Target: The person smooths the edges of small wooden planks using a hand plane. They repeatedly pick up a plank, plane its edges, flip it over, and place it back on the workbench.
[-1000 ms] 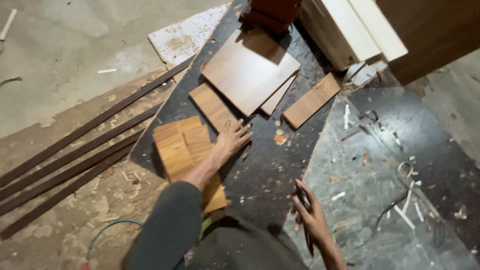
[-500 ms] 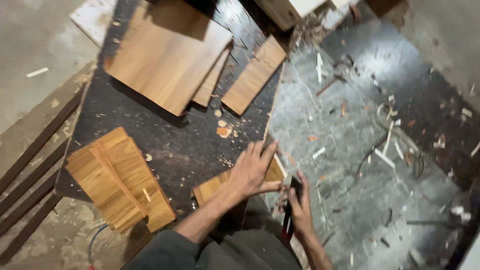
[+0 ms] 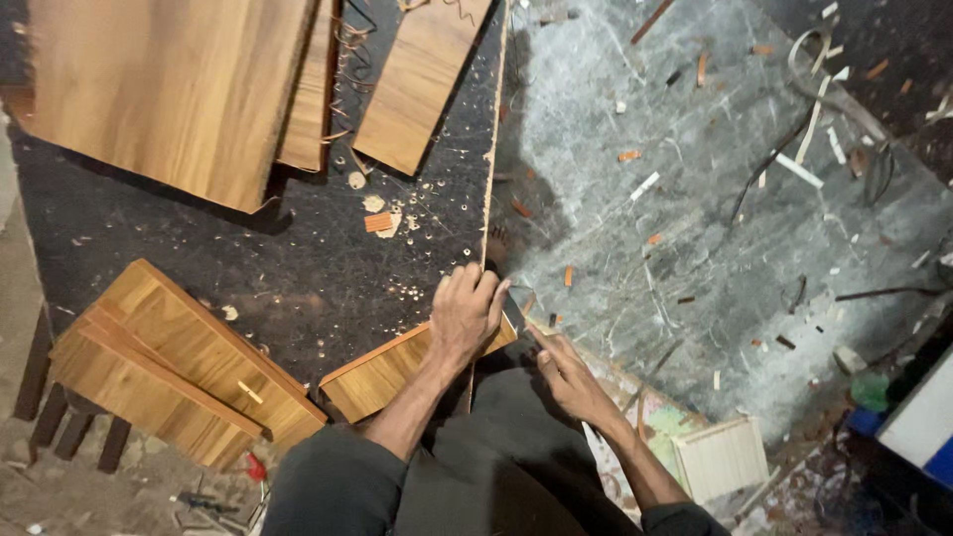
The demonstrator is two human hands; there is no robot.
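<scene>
My left hand (image 3: 465,314) presses down on the far end of a small wood-grain panel (image 3: 377,375), with its fingers curled over the edge. The panel lies on a dark speckled board (image 3: 298,263) just in front of my knees. My right hand (image 3: 573,375) sits right beside that end of the panel, closed around a thin dark tool (image 3: 520,304) whose tip points toward my left hand. Most of the tool is hidden by my fingers.
A stack of wood-grain panels (image 3: 169,369) lies at the left. A large panel (image 3: 159,89) and a narrow one (image 3: 422,84) lie at the top. A grey slab (image 3: 695,218) strewn with offcuts fills the right. A pale slatted piece (image 3: 721,459) lies by my right arm.
My left hand has left the stack of panels and moved right onto the small panel. My right hand has come in next to it, and the view has shifted closer and rightward.
</scene>
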